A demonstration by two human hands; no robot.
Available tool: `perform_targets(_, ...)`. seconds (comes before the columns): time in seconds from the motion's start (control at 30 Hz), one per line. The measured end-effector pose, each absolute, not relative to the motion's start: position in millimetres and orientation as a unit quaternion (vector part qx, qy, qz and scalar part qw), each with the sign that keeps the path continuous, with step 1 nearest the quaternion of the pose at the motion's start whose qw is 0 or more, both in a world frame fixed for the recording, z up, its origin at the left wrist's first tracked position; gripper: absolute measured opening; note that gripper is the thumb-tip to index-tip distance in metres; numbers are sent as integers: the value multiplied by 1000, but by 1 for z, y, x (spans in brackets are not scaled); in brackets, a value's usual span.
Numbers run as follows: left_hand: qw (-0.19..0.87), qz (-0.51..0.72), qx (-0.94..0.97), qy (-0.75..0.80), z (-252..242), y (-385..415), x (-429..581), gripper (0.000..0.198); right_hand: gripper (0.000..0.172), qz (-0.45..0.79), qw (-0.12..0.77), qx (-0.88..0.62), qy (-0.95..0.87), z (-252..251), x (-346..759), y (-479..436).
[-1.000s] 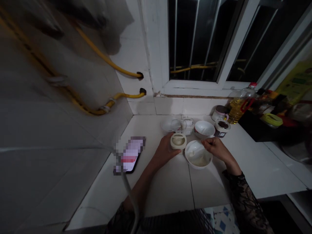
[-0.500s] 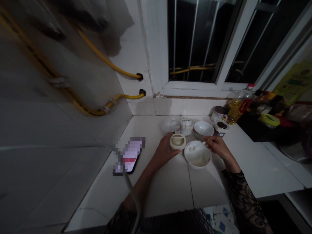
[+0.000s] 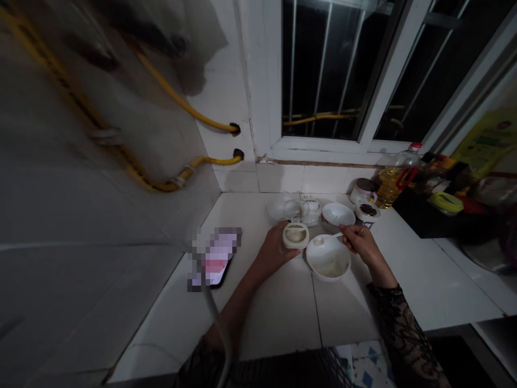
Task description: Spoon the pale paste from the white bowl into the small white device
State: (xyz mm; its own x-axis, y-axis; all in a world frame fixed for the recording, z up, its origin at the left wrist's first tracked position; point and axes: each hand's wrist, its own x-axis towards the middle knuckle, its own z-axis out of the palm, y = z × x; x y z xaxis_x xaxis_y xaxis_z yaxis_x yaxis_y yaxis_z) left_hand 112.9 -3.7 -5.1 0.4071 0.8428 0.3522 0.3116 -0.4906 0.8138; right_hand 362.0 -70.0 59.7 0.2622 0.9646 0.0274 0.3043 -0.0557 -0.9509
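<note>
My left hand [image 3: 278, 250] grips a round cream-coloured plastic mould [image 3: 295, 235] with a pale filling in its hollow, just left of a white bowl [image 3: 328, 258]. That bowl holds a pale paste or dough. My right hand [image 3: 358, 242] pinches the handle of a white spoon [image 3: 333, 236], whose bowl rests inside the white bowl's rim near the far side. The mould and the white bowl stand close together, with a narrow gap between them.
Beyond stand a second white bowl [image 3: 338, 214], a dark-filled jar [image 3: 367, 211], a lidded mug [image 3: 362, 190], and clear containers [image 3: 291, 209]. A pixelated phone [image 3: 214, 257] lies left on the white tile counter [image 3: 278, 318]. An oil bottle [image 3: 390, 186] stands right.
My right hand has swung up and away from the bowl's rim, with the spoon now held across the bowl. My left hand and the mould have hardly moved.
</note>
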Motion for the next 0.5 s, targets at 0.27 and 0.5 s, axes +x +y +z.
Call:
perform_targets(0.27, 341, 402, 766, 369, -5, -3, 114, 73, 55, 75, 540, -599, -587, 64, 325, -70)
perform_targets(0.5, 321, 418, 761, 378, -5, -7, 116, 72, 44, -179, 397, -481, -761, 60, 314, -74)
